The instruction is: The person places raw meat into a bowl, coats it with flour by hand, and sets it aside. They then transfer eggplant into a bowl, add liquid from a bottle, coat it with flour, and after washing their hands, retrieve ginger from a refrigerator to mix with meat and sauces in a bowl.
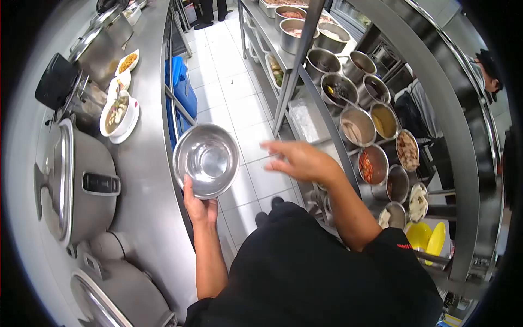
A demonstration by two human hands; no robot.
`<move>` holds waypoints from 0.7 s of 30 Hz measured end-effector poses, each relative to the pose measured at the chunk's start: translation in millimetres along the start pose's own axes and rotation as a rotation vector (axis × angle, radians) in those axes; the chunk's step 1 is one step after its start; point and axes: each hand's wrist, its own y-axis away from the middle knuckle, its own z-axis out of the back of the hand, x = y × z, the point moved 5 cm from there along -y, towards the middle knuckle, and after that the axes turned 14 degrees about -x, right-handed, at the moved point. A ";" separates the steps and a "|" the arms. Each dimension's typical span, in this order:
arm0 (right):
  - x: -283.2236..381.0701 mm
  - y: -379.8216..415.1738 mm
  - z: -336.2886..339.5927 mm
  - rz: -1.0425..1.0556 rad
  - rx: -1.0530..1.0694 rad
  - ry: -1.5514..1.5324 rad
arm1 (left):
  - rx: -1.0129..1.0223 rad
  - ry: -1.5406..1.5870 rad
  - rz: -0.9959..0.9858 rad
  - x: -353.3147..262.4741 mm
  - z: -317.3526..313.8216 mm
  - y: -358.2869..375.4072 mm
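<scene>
My left hand [200, 206] grips a shiny steel mixing bowl [183, 158] by its near side, thumb over the rim. Tilted toward me, the bowl shows a bare inside and hangs over the tiled aisle. To its right, apart from it, my right hand [297, 159] is in the air with fingers stretched out and nothing in them; the fingertips are slightly blurred. Nearest to that hand on the right stands a rack of steel pots, among them one with chopped red chillies [372, 166] and one with pale strips [357, 126].
Along the left, a steel counter [147, 163] carries rice cookers [81, 180], a soup bowl [117, 117] and small dishes. Blue containers [184, 92] sit beneath it. Yellow bowls [419, 235] rest low right. One person [212, 10] stands at the aisle's far end, another [487, 73] beyond the rack.
</scene>
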 end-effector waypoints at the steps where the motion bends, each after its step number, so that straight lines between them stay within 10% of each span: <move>1: -6.6 -35.4 3.9 -0.022 -0.055 0.003 | 0.020 -0.004 0.007 -1.3 -19.5 -13.7; 15: -162.3 -493.3 174.1 -0.097 -0.911 0.025 | 0.136 0.000 -0.084 -31.9 -274.1 -261.4; 21: -307.6 -549.8 283.9 -0.559 -1.018 0.296 | 0.290 -0.042 -0.006 -14.9 -387.3 -372.8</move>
